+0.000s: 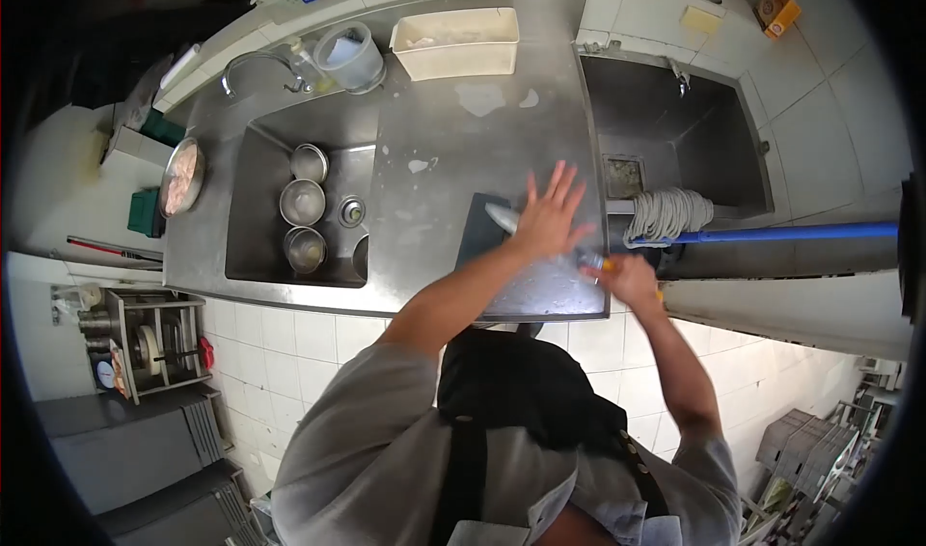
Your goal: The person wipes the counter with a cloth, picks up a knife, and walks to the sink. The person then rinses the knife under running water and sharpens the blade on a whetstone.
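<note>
Over the right part of the steel counter [444,247], my left hand [550,220] is spread with its fingers apart, above a knife whose pointed blade [502,218] shows to its left. Under the blade lies a dark board or slab [476,239]. My right hand [629,280], at the counter's right edge, is closed round a yellow-orange handle [600,263]. The stretch between the blade tip and that handle is partly hidden by my left hand and blurred.
Several metal bowls [303,203] stand in the left sink [258,160]. A cream tray [455,64] and a clear bucket [353,71] are at the back. On the right are a mop head [666,216] with a blue pole [791,233] and a deep sink [714,141].
</note>
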Motion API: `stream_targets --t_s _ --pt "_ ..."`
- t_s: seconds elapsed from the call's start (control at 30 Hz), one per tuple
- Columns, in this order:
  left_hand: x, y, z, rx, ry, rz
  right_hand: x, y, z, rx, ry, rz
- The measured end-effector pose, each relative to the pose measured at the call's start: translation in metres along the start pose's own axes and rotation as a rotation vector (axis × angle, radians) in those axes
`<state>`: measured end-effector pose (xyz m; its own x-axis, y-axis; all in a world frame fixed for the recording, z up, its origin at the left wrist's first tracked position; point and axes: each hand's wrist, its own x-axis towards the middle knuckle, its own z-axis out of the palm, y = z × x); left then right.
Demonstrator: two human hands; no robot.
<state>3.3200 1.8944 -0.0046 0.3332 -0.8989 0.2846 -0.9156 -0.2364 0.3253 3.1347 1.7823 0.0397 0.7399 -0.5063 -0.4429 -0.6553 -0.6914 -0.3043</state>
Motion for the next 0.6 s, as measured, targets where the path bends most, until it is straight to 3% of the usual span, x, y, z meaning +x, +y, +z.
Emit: stream_targets --t_s 0.1,0.13,0.2,0.27,0.33,0.4,0.53,0.6 --pt "-0.001 -0.001 0.003 -0.046 0.031 -0.033 -0.005 -0.005 -0.006 -0.039 0.067 -0.07" --pt "-0.022 0.01 0.004 -0.048 0.025 -0.029 -0.023 -0.001 -0.003 -0.018 -0.104 -0.075" --pt "-0.072 0.036 -0.005 -0.045 -0.136 -0.059 -0.051 0.016 0.025 -0.091 -0.116 -0.121" --pt "-0.052 0.029 -0.004 -0.055 -0.153 -0.067 -0.042 0.004 0.01 -0.074 -0.201 -0.004" --pt "-0.015 0.013 -0.001 -0.06 -0.147 -0.073 -0.01 0.0 -0.009 -0.021 -0.066 -0.015" --pt "0.012 -0.006 -0.001 -0.103 0.004 -0.056 -0.003 -0.011 -0.014 0.0 -0.028 -0.002" --pt "-0.066 0.03 -0.007 -0.068 -0.084 -0.03 -0.055 -0.002 0.014 -0.079 -0.072 -0.093" --pt "-0.053 0.028 -0.006 -0.074 -0.113 -0.03 -0.058 -0.01 0.006 -0.05 -0.132 -0.071"
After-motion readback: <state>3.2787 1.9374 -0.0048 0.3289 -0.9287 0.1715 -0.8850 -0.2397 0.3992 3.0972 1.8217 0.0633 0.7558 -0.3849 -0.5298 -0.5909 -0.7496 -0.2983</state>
